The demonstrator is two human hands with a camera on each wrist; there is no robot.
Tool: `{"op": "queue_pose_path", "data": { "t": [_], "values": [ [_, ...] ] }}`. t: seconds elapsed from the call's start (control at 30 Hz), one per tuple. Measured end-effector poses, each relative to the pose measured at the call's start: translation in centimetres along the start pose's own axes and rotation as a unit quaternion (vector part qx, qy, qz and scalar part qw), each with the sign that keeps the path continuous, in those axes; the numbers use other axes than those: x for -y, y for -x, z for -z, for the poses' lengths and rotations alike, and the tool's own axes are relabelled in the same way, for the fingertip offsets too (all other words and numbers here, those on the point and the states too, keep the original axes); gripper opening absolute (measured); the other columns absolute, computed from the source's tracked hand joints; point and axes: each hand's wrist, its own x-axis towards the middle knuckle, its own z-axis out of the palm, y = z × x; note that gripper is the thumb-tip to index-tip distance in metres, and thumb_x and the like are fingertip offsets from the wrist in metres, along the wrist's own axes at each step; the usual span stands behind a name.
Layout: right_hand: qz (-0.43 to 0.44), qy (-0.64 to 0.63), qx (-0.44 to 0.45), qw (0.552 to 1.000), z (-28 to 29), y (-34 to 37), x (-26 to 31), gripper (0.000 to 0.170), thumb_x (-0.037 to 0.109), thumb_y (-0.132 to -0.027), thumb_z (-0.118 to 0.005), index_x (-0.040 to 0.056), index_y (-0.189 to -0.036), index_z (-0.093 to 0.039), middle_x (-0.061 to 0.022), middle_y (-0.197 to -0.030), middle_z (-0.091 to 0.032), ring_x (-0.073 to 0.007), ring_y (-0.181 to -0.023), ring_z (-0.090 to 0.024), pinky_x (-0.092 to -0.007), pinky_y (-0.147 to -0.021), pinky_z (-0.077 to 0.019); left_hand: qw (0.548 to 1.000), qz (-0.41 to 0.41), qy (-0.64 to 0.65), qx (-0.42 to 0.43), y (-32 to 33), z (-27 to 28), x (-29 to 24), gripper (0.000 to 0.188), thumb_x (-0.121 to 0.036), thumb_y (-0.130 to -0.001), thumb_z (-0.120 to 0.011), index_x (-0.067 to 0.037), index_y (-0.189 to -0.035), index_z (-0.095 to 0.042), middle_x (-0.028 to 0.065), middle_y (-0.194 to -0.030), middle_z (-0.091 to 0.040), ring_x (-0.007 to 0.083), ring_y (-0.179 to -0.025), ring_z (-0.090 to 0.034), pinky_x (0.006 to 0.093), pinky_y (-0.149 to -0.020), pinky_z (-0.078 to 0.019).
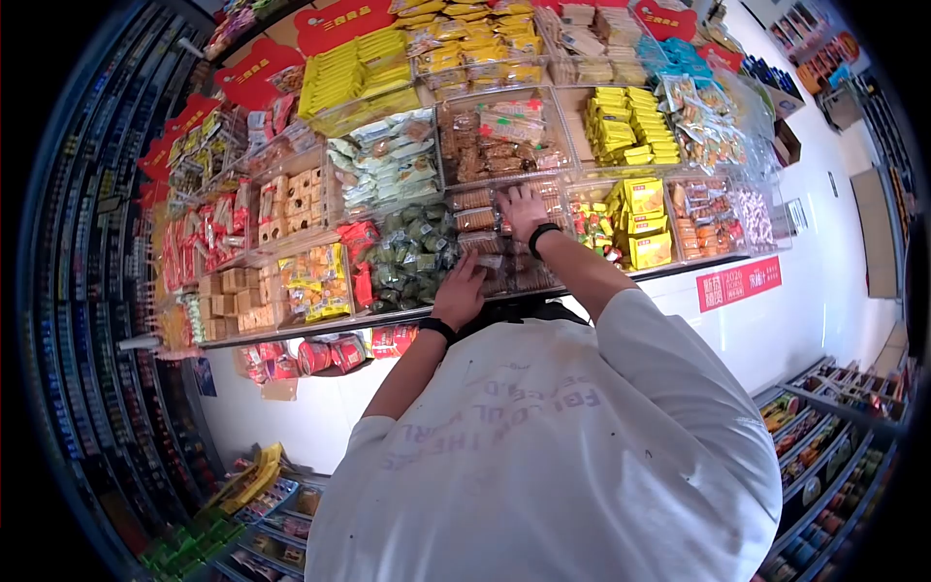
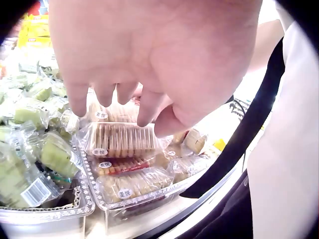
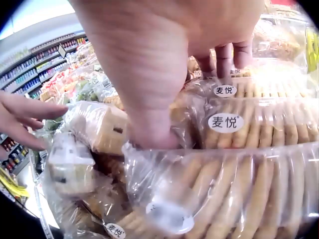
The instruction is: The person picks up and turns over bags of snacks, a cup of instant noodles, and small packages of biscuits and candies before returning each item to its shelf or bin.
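Observation:
Clear plastic packs of sliced biscuits (image 3: 269, 124) with white oval labels lie in rows in a clear bin (image 2: 164, 195). My right hand (image 1: 525, 211) reaches down among the packs at the bin's far side. In the right wrist view its thumb dips behind the front pack (image 3: 224, 194), and the fingers rest farther back at other packs. My left hand (image 1: 462, 293) is at the bin's near left part, beside the green-wrapped snacks (image 1: 417, 242). In the left wrist view its fingers (image 2: 104, 93) point down, spread over an upright biscuit pack (image 2: 122, 140).
Clear bins of packaged snacks fill the sloped display, with yellow packets (image 1: 647, 223) to the right and white-green packets (image 1: 386, 160) behind. Red signs (image 1: 341, 26) stand along the back. A dark front edge (image 1: 388, 318) runs before my body. Stocked shelves (image 1: 92, 291) stand left.

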Motion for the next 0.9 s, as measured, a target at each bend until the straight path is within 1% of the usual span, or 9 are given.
{"op": "queue_pose_path", "data": {
  "t": [0.1,0.23,0.43,0.5,0.63,0.73,0.83,0.87,0.9],
  "values": [
    [0.035,0.003,0.028,0.999,1.7,0.3,-0.7,0.070,0.022,-0.068,-0.074,0.0170,-0.133,-0.048,-0.0119,-0.118,-0.049,-0.0295,-0.114,-0.046,-0.0414,-0.095,-0.0423,0.999,-0.002,-0.037,0.026,0.4,-0.5,0.7,0.044,-0.014,-0.076,-0.058,-0.004,-0.118,-0.062,0.0177,-0.152,-0.027,0.0355,-0.135,-0.036,0.0434,-0.104,-0.0410],
    [0.015,-0.126,0.000,0.992,5.9,2.5,-1.3,0.084,0.031,-0.056,-0.083,0.0178,-0.132,-0.049,-0.0126,-0.118,-0.048,-0.0323,-0.113,-0.046,-0.0426,-0.096,-0.0434,0.998,0.021,-0.048,0.040,0.9,-1.0,0.4,0.057,-0.014,-0.073,-0.058,-0.006,-0.130,-0.053,0.0168,-0.151,-0.029,0.0354,-0.136,-0.035,0.0436,-0.104,-0.0414],
    [0.046,-0.339,-0.078,0.937,8.3,7.9,-1.3,0.076,0.039,-0.063,-0.078,0.0254,-0.133,-0.051,-0.0222,-0.112,-0.046,-0.0406,-0.104,-0.050,-0.0458,-0.086,-0.0486,0.994,0.036,-0.094,0.038,0.4,-0.8,-0.4,0.070,-0.014,-0.071,-0.061,-0.009,-0.138,-0.043,0.0138,-0.148,-0.033,0.0357,-0.126,-0.041,0.0466,-0.099,-0.0448],
    [0.049,-0.335,-0.074,0.938,7.1,9.9,-0.5,0.073,0.041,-0.063,-0.078,0.0212,-0.129,-0.054,-0.0219,-0.111,-0.047,-0.0404,-0.102,-0.052,-0.0461,-0.084,-0.0498,0.985,0.052,-0.157,0.039,-0.2,-0.7,-0.8,0.064,-0.018,-0.074,-0.061,-0.012,-0.137,-0.046,0.0087,-0.146,-0.035,0.0319,-0.125,-0.041,0.0453,-0.093,-0.0482],
    [0.003,-0.265,-0.044,0.963,4.2,12.4,2.1,0.069,0.043,-0.062,-0.079,0.0169,-0.122,-0.057,-0.0206,-0.109,-0.048,-0.0397,-0.100,-0.053,-0.0457,-0.081,-0.0516,0.987,0.067,-0.147,0.021,-1.5,-0.5,-1.1,0.062,-0.020,-0.077,-0.061,-0.014,-0.136,-0.047,0.0088,-0.142,-0.038,0.0313,-0.121,-0.043,0.0452,-0.090,-0.0477],
    [-0.038,-0.269,-0.028,0.962,2.0,12.7,3.9,0.062,0.043,-0.060,-0.078,0.0112,-0.110,-0.058,-0.0188,-0.108,-0.048,-0.0372,-0.102,-0.052,-0.0418,-0.072,-0.0548,0.986,0.058,-0.157,0.030,-2.6,0.8,-0.9,0.063,-0.016,-0.075,-0.063,-0.017,-0.135,-0.048,0.0099,-0.139,-0.040,0.0324,-0.116,-0.046,0.0445,-0.089,-0.0482],
    [-0.077,-0.233,-0.062,0.967,1.2,12.2,6.0,0.067,0.045,-0.063,-0.078,0.0092,-0.115,-0.055,-0.0169,-0.104,-0.048,-0.0373,-0.102,-0.054,-0.0430,-0.073,-0.0549,0.986,0.026,-0.162,0.032,-3.1,1.0,0.2,0.065,-0.012,-0.072,-0.065,-0.018,-0.135,-0.049,0.0117,-0.135,-0.043,0.0331,-0.112,-0.048,0.0425,-0.087,-0.0501],
    [-0.087,-0.214,-0.061,0.971,1.0,12.2,6.5,0.063,0.044,-0.066,-0.076,0.0063,-0.112,-0.055,-0.0189,-0.117,-0.049,-0.0355,-0.102,-0.054,-0.0419,-0.072,-0.0555,0.985,0.014,-0.166,0.032,-3.1,0.7,0.7,0.065,-0.011,-0.072,-0.065,-0.018,-0.134,-0.049,0.0124,-0.132,-0.044,0.0331,-0.112,-0.049,0.0415,-0.087,-0.0507],
    [-0.091,-0.217,-0.060,0.970,1.3,12.1,6.9,0.063,0.044,-0.066,-0.076,0.0063,-0.112,-0.055,-0.0189,-0.117,-0.049,-0.0355,-0.102,-0.054,-0.0419,-0.072,-0.0555,0.985,0.003,-0.170,0.031,-3.2,0.8,1.1,0.064,-0.010,-0.072,-0.065,-0.018,-0.134,-0.050,0.0132,-0.130,-0.045,0.0331,-0.111,-0.049,0.0405,-0.086,-0.0513]
  ]
}}
